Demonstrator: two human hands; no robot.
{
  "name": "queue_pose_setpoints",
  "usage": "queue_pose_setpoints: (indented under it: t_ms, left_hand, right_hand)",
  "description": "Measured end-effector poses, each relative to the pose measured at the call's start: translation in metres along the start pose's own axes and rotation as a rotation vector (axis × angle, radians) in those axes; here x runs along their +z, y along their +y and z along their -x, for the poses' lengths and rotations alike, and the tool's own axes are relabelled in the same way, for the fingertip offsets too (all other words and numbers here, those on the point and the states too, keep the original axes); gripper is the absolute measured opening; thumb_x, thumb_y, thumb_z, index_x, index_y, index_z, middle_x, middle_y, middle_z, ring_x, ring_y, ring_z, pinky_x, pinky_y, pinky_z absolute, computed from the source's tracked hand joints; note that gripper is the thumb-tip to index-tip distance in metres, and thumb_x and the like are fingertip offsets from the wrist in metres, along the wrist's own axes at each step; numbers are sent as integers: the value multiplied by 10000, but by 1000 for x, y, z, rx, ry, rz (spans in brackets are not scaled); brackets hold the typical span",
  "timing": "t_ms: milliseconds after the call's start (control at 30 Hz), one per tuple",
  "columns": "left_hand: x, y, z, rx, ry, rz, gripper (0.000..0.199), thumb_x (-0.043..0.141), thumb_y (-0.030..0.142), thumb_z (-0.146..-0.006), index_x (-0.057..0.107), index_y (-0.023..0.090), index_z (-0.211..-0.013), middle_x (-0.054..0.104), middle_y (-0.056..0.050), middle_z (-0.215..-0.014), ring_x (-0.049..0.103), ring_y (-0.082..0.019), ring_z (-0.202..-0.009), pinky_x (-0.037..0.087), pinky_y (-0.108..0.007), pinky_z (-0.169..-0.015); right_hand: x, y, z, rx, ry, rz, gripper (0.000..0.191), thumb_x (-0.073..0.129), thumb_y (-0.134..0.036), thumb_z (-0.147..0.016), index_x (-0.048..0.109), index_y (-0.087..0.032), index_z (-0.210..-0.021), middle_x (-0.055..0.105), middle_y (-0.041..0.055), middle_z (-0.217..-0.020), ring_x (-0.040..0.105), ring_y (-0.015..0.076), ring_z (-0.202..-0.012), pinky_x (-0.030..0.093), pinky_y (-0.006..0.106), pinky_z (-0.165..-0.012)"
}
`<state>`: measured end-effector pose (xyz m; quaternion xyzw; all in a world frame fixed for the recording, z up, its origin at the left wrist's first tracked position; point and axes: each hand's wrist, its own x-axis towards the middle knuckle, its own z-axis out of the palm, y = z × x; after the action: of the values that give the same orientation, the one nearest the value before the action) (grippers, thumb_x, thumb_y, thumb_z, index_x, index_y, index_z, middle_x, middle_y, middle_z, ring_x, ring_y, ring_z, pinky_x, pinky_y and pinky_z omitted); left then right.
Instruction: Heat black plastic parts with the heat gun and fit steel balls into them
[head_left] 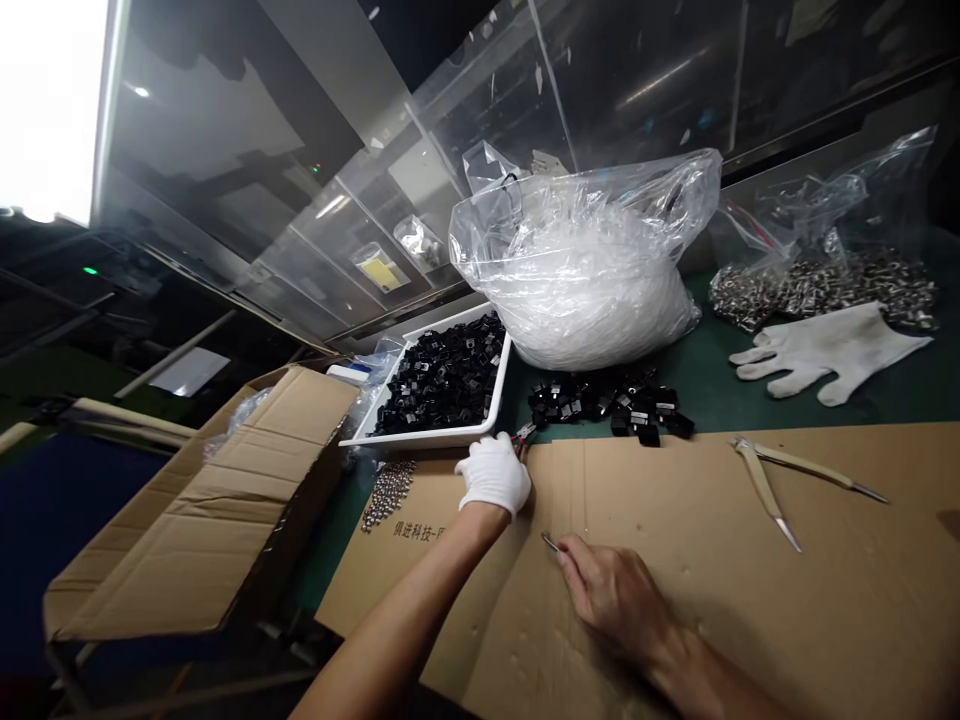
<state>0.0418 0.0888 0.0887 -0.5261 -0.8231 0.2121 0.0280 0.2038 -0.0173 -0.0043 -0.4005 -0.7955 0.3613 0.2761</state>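
Note:
My left hand [493, 474], in a white glove, is closed at the front edge of the white tray [501, 400] heaped with black parts [442, 375]. Pliers with red on them [523, 437] stick out past its fingers, in its grip. Bare and lower to the right, my right hand [619, 595] pinches a small metal piece [551, 542] over the cardboard sheet [675, 500]. Small round metal parts [388, 492] lie on the cardboard left of my left hand. Loose black parts [611, 400] are spread on the green table beyond the sheet.
A big clear bag of white pieces [592, 280] stands behind the loose parts. At the right are a bag of metal parts [832, 285], a white glove [832, 350] and tweezers-like pliers with pale handles [765, 495]. An open cardboard box [225, 500] is at the left.

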Motion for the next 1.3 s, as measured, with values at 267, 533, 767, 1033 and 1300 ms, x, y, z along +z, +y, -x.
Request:
queue_pose_setpoints:
  t_ms: [267, 533, 767, 1033, 1300]
  left_hand:
    - [8, 7, -7, 12, 12, -9, 394, 606, 238, -865, 606, 133, -1245, 608, -245, -1269, 605, -417, -1178, 498, -647, -917]
    - [11, 5, -20, 54, 4, 75, 318, 405, 142, -981, 669, 123, -1157, 698, -220, -1126, 721, -385, -1058, 543, -526, -870]
    - [19, -22, -15, 147, -4, 297, 211, 550, 268, -965, 677, 170, -1102, 749, -197, -1079, 746, -346, -983, 543, -443, -862]
    - [36, -51, 46, 374, -7, 1005, 301, 490, 428, -1034, 636, 198, -909, 708, -37, -882, 632, -172, -828, 497, -254, -804]
    - [61, -46, 83, 595, -262, 1634, 589, 482, 687, -1002, 656, 151, -1171, 595, -35, -825, 530, -174, -742, 479, -304, -745]
  right_hand:
    - [-2, -3, -1, 20, -45, 42, 165, 641, -312, -1069, 698, -158, -1050, 692, -13, -820, 689, 160, -696, 621, 344, -708]
    - [-1, -3, -1, 13, -37, 68, 177, 646, -325, -1065, 697, -158, -1037, 692, -11, -823, 685, 159, -694, 618, 343, -704]
    - [-1, -3, 0, -9, 35, 80, 132, 604, -260, -1070, 674, -169, -1005, 679, -26, -782, 670, 160, -664, 580, 321, -666]
    - [-6, 11, -4, 1, 242, 231, 226, 438, -216, -1076, 639, -229, -976, 688, 40, -870, 679, 230, -773, 418, 359, -663]
    - [-29, 16, -7, 86, 335, 443, 218, 445, -185, -1072, 653, -217, -1016, 677, 57, -878, 652, 258, -792, 407, 378, -682]
